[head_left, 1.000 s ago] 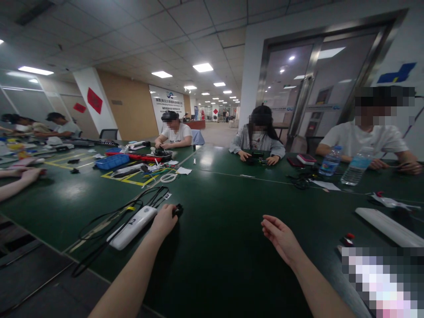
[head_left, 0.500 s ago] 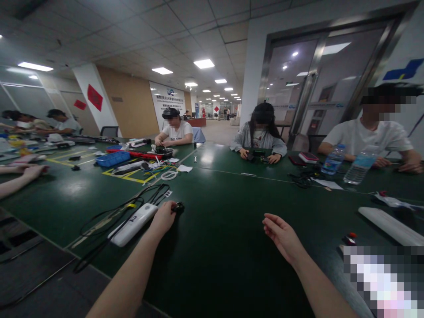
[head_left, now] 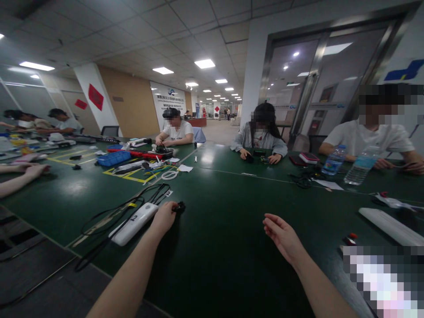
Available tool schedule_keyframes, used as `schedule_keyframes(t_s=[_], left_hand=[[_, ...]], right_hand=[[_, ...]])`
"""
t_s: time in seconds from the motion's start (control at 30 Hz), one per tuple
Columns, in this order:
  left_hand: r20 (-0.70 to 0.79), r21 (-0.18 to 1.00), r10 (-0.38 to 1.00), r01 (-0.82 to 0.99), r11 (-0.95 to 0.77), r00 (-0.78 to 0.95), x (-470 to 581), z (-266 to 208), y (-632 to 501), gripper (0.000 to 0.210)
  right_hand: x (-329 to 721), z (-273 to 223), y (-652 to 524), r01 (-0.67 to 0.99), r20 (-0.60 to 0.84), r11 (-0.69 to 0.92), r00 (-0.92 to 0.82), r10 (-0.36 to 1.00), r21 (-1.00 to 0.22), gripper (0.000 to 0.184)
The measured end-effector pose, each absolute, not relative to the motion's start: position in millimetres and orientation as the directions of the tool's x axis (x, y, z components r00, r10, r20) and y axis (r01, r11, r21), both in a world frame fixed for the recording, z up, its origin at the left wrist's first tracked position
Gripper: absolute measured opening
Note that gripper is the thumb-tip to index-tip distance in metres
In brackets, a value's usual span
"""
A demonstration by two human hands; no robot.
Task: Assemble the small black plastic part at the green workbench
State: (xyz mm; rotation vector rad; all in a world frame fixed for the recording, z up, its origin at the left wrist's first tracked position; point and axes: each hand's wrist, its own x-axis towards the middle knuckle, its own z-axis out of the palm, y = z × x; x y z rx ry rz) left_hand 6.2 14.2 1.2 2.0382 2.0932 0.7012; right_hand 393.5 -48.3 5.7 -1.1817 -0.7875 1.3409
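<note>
My left hand (head_left: 164, 215) rests low over the green table with its fingers closed on a small black object (head_left: 179, 206). That object pokes out past the fingertips, too dark and small to name. Just left of this hand lies a white power bank-like device (head_left: 134, 224) marked "2", with black cables (head_left: 145, 194) running beside and over it. To the right, apart from everything, my right hand (head_left: 281, 235) hovers over the table, palm turned inward. Its fingers are curled and drawn together, and nothing shows between them.
The green table (head_left: 225, 247) stretches ahead. A blue basket (head_left: 113, 158) and loose wires (head_left: 159, 170) lie at the left. Bottles (head_left: 359, 167), a long white object (head_left: 392, 225) and a pixelated bright panel (head_left: 380, 282) are at the right. Several people sit around.
My hands and the small black object have hardly moved. The view has shifted very slightly, and the person at the far right has moved their hands a little.
</note>
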Motion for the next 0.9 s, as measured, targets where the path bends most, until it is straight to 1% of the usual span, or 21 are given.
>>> schedule_keyframes(t_s=[0.23, 0.4, 0.57, 0.73, 0.9], left_hand=[[0.218, 0.441, 0.970, 0.898, 0.004, -0.111, 6, 1, 13, 0.041], [0.208, 0.390, 0.976, 0.920, -0.026, -0.060, 8, 6, 11, 0.036], [0.190, 0.362, 0.981, 0.932, -0.024, -0.049, 8, 10, 11, 0.035], [0.181, 0.357, 0.981, 0.934, -0.002, -0.067, 7, 9, 13, 0.034], [0.192, 0.357, 0.973, 0.933, 0.053, -0.129, 5, 4, 13, 0.038]], right_hand=[[393, 5, -48, -0.306, -0.194, -0.148, 0.124, 0.973, -0.940, 0.028], [393, 3, -46, -0.314, -0.186, -0.139, 0.126, 0.974, -0.939, 0.027], [393, 6, -48, -0.306, -0.197, -0.151, 0.126, 0.972, -0.940, 0.027], [394, 4, -47, -0.298, -0.181, -0.138, 0.121, 0.976, -0.944, 0.028], [396, 0, -46, -0.292, -0.183, -0.141, 0.118, 0.976, -0.946, 0.028]])
